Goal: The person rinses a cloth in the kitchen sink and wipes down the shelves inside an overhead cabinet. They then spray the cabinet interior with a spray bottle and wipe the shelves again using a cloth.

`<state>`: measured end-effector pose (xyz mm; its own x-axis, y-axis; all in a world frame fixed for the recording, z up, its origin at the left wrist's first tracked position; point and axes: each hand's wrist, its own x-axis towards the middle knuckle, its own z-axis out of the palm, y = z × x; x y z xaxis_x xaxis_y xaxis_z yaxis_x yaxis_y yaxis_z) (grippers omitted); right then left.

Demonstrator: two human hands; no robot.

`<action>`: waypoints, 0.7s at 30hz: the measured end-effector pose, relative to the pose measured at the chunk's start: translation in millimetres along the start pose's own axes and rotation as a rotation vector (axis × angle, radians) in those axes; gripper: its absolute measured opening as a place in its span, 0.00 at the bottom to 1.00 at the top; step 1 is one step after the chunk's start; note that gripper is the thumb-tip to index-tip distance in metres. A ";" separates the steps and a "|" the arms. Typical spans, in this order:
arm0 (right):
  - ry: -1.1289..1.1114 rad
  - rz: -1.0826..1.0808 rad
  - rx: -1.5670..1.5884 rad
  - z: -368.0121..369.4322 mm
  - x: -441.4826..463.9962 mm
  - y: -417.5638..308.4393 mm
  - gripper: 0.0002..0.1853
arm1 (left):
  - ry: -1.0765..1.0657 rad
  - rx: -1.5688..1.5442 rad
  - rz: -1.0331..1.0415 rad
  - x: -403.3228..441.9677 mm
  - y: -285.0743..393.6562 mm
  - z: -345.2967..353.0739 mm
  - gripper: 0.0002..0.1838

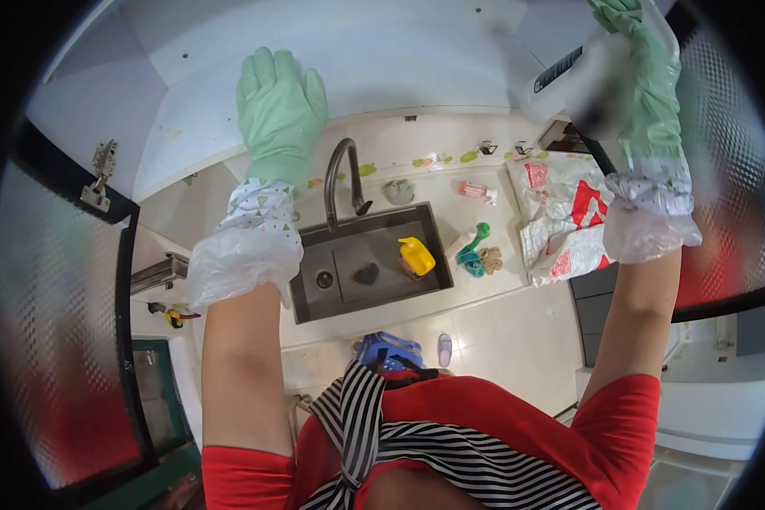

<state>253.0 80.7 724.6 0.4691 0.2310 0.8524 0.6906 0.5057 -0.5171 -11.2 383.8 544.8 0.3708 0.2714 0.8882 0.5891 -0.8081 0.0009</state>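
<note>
My left hand (279,106), in a pale green rubber glove with a patterned plastic cuff, lies flat against the white cabinet's bottom board (382,81). Its fingers are stretched out and hold nothing. At the upper right, my right hand (636,38), gloved the same way, is partly cut off by the frame's edge. Its fingers curl around a white bottle (561,89) with a dark label. The bottle is tilted and blurred, and its upper part is mostly hidden by the glove.
Open cabinet doors with textured glass (64,306) flank both sides. Below are a dark sink (361,302) with a curved faucet (338,174) and a yellow bottle (416,257). A red-and-white plastic bag (561,225), a green-topped bottle (472,240) and a grey cloth (399,192) lie on the counter.
</note>
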 end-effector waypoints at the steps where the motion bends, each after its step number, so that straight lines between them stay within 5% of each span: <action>1: -0.050 0.105 0.022 -4.5 9.8 4.7 0.35 | 0.000 -0.011 -0.006 0.4 0.5 0.6 0.24; 6: -0.091 0.200 -0.130 5.6 8.8 23.9 0.36 | -0.024 -0.024 -0.050 -1.2 -3.9 9.1 0.24; 9: -0.145 0.276 -0.226 15.2 -3.9 28.8 0.36 | 0.237 -0.051 0.062 2.7 -0.2 1.7 0.18; 12: -0.178 0.343 -0.284 19.7 -20.5 31.7 0.36 | 0.073 -0.113 0.031 0.4 -3.0 1.7 0.18; 21: -0.260 0.433 -0.377 20.8 -41.6 40.8 0.37 | 0.064 -0.073 0.068 -2.3 -3.3 1.7 0.18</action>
<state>250.2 109.0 669.6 0.6332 0.5676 0.5262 0.6371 0.0039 -0.7708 -12.7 386.8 542.0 0.3606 0.1827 0.9147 0.5091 -0.8602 -0.0289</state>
